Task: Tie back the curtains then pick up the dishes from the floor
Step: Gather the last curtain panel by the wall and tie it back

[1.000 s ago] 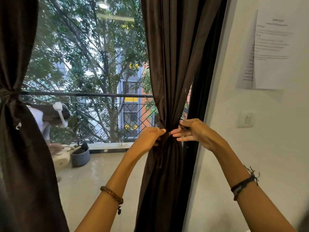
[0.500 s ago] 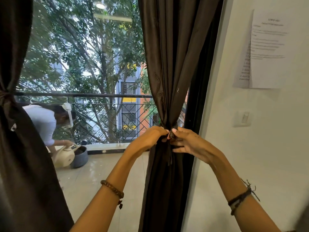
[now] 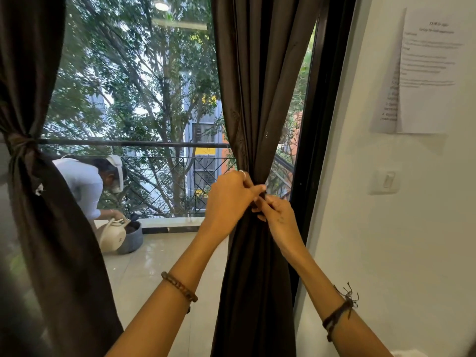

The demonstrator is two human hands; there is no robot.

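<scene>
Two curtains: dark brown; the right curtain is the one being worked on, the left curtain hangs at the far side of the glass from it.
Right curtain: gathered into a narrow waist against the black window frame, pulled aside so the pane shows.
Tie: a dark bit of band shows between the fingertips at the waist; too small to tell whether a knot is formed.
Left hand: closed round the front of the gathered folds, pinching at the band, probably to keep the bunch from spreading.
Right hand: just right of the waist, fingers curled and pinched on the band's other end, touching the left hand's fingertips.
Left curtain: already cinched with its own tie, level with the right curtain's waist.
Beyond the glass, left of the right curtain: a balcony railing; another person bends over a pale watering can and a grey pot.
Wall, right of the curtain: a printed sheet above a switch.
Dishes: none in view; the floor near the person is out of frame.
Judgement: the tying step looks nearly finished; picking up comes after.
</scene>
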